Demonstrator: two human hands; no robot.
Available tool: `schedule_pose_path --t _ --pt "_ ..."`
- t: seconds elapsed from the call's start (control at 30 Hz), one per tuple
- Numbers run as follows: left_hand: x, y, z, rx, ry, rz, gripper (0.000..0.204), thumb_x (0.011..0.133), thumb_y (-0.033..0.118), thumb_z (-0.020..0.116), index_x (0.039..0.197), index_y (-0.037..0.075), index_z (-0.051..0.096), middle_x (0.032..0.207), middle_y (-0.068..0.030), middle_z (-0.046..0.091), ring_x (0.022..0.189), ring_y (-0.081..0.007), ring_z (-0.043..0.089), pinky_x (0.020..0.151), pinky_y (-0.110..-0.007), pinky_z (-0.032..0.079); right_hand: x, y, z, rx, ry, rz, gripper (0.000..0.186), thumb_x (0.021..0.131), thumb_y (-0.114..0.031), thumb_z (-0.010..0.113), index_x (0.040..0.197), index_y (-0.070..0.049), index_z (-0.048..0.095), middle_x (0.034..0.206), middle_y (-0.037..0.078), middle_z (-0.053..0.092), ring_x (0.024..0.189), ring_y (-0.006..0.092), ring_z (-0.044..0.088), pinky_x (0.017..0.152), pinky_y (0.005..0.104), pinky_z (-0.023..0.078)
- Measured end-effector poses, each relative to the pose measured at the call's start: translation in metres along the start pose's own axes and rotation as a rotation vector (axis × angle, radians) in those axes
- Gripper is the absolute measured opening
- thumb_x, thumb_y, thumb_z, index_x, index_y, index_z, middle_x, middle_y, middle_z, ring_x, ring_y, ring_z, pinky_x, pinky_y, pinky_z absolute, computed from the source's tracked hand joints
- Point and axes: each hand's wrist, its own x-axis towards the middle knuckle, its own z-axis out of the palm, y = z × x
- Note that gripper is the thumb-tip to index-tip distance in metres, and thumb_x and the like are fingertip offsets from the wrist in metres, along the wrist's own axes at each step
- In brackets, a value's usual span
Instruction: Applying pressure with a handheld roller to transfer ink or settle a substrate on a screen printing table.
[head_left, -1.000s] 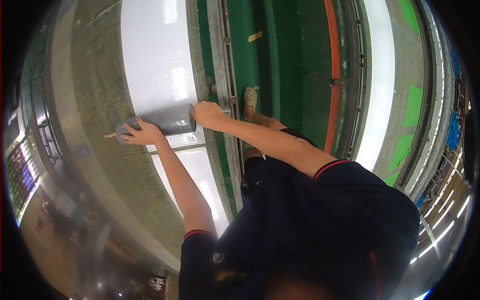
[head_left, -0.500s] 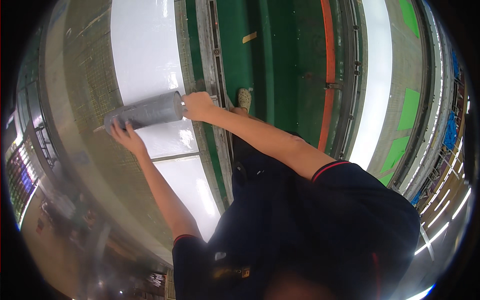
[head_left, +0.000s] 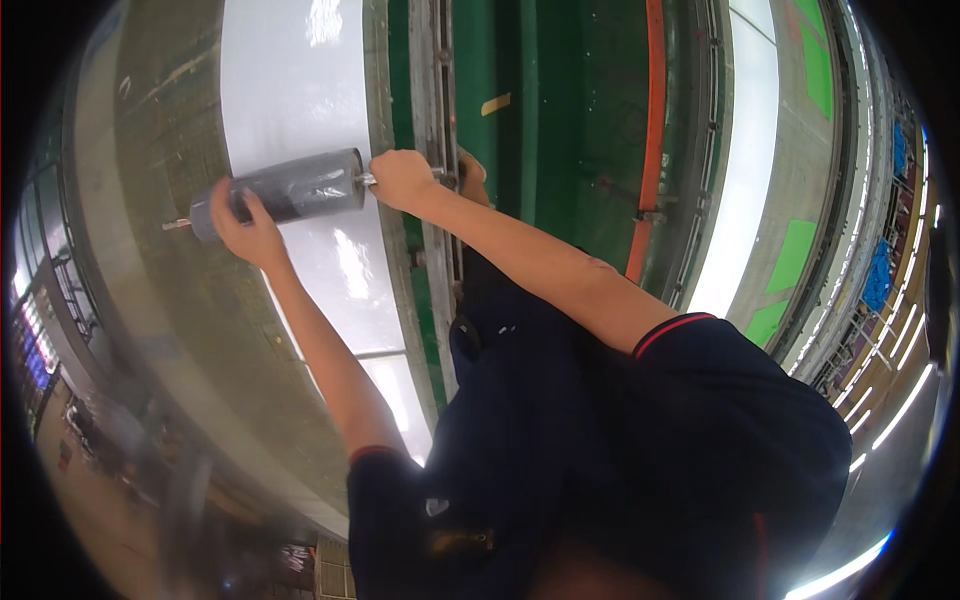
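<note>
Roller (head_left: 310, 182) is sitting crosswise over a long white sheet (head_left: 300, 80) on the desk (head_left: 165, 120), basically a fat grey tube with shiny glare along its side, and its left end is poking out past the sheet's left edge. Can't really tell if it's touching the sheet or being held just above it. Left hand (head_left: 247, 228) is draping over the roller near that left end, fingers spreading apart on the grey surface, so it's touching but not really clenching. Right hand (head_left: 403, 182) is making a fist around the metal rod (head_left: 366, 180) that's sticking out of the roller's right end. Another thin rod end (head_left: 177, 224) is peeking out on the far left, over the desk. A metal rail (head_left: 432, 120) is running along the desk's right side, and past that a green floor (head_left: 590, 150) is showing, with a yellowish scrap (head_left: 495, 104) lying on it. Farther right, an orange strip (head_left: 650, 150) is running lengthwise, then another white strip (head_left: 750, 130) is stretching alongside, with bright green patches (head_left: 792, 255) sitting to its right.
</note>
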Motion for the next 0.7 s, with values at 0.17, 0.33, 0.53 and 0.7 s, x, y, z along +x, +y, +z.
schedule_pose_path --t 0.17,0.33,0.53,0.7 --pt "0.047 -0.002 0.056 0.371 -0.003 0.242 0.039 0.108 0.037 0.054 0.137 0.018 0.072 0.157 -0.0090 0.056 0.149 -0.0330 0.047 0.126 -0.062 0.022 0.056 0.009 -0.042 -0.030 -0.080 0.028 0.014 0.081 -0.019 0.077 0.083 -0.006 0.080 0.085 0.016 0.077 0.085 0.0362 0.077 0.074 0.0471 0.061" --pt "0.173 0.067 0.131 0.049 0.034 0.128 0.036 0.106 0.033 0.057 0.130 0.012 0.074 0.142 -0.0121 0.066 0.136 -0.0336 0.056 0.118 -0.052 0.037 0.124 0.031 -0.078 -0.119 -0.015 -0.013 0.012 0.080 -0.017 0.076 0.084 -0.006 0.080 0.086 0.016 0.078 0.084 0.0363 0.078 0.074 0.0465 0.062" --pt "0.252 0.108 0.170 -0.083 0.234 -0.083 0.024 0.100 0.023 0.065 0.116 0.010 0.079 0.123 -0.0101 0.071 0.112 -0.0323 0.065 0.098 -0.046 0.050 0.190 0.051 -0.117 -0.021 -0.058 0.147 0.016 0.080 -0.015 0.074 0.090 -0.006 0.082 0.095 0.018 0.080 0.090 0.0353 0.079 0.078 0.0456 0.063" --pt "0.246 0.076 0.179 0.468 -0.067 0.427 0.024 0.101 0.026 0.061 0.111 0.016 0.081 0.124 -0.0024 0.076 0.124 -0.0277 0.065 0.119 -0.050 0.039 0.217 0.067 -0.165 0.149 -0.224 0.127 0.023 0.078 -0.019 0.079 0.093 -0.002 0.081 0.098 0.019 0.079 0.093 0.0370 0.078 0.082 0.0464 0.064"
